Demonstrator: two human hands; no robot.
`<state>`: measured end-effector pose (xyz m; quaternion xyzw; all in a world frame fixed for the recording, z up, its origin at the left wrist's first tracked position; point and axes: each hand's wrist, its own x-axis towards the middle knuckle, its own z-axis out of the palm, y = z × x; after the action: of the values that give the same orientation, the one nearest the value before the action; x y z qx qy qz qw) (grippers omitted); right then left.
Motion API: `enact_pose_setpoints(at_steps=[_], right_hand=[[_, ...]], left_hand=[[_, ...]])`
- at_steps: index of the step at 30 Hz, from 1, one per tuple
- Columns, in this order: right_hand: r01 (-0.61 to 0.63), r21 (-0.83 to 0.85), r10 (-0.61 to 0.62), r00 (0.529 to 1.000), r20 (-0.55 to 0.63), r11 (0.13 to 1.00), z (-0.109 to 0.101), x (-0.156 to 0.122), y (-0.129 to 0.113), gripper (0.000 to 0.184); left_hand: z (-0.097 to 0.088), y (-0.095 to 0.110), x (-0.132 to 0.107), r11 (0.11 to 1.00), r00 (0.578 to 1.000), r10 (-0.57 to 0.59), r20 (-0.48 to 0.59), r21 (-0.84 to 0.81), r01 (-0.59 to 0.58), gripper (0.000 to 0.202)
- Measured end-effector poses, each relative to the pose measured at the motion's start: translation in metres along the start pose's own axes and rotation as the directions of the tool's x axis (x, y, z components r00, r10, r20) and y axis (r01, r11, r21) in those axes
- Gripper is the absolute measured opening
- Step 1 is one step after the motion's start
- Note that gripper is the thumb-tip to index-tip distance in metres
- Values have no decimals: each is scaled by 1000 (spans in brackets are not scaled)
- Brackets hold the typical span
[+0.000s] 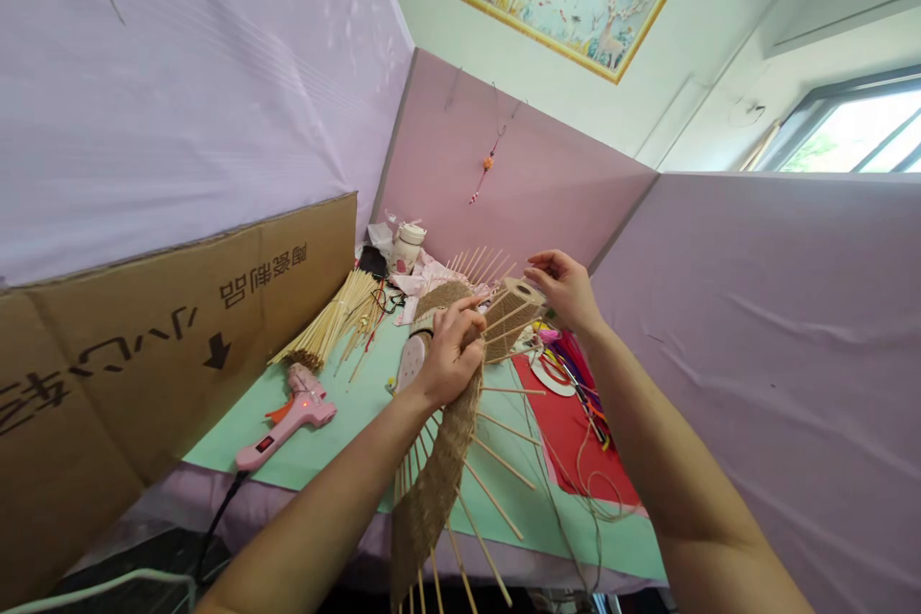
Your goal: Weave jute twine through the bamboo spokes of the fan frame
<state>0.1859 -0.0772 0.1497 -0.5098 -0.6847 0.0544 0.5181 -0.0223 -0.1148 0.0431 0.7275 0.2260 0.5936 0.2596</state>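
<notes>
A long curved strip of brown twine weaving (pixel 440 480) runs down the middle, with thin wooden sticks (pixel 496 499) poking out along both sides. My left hand (pixel 455 350) is closed around the strip near its upper bend, fingers over the sticks. Just beyond it, a cone-like brown twine roll (pixel 512 312) with a pale round core lies against the sticks. My right hand (pixel 565 288) is raised at the right of the roll, thumb and fingertips drawn together; whatever is between them is too small to make out.
At left lie a pink glue gun (pixel 292 417) with its cord and a bundle of sticks (pixel 335 317) by a cardboard panel (pixel 179 326). A white jar (pixel 407 247) stands behind. Red sheet (pixel 576 441), white tape roll (pixel 553 374) and loose twine (pixel 597 499) are at right.
</notes>
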Motion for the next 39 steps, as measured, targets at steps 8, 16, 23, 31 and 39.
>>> enact_pose_setpoints(at_steps=[8,16,23,31,39], right_hand=[[75,8,-75,997,-9,997,3,11,-16,25],[34,-61,-21,979,204,998,-7,4,-2,28],[228,-201,-176,953,246,953,-5,16,4,19],[402,-261,-384,916,118,878,16,31,-31,14],[244,-243,-215,967,140,939,29,46,-34,22]], left_hand=[[4,-5,-1,999,1000,14,-14,41,-13,14],[-5,0,-3,999,998,-19,-68,40,22,14],[-6,3,-3,999,999,-31,-41,14,31,14],[-5,4,-3,1000,1000,-6,-27,17,7,14],[-3,1,-4,1000,1000,0,-18,21,1,14]])
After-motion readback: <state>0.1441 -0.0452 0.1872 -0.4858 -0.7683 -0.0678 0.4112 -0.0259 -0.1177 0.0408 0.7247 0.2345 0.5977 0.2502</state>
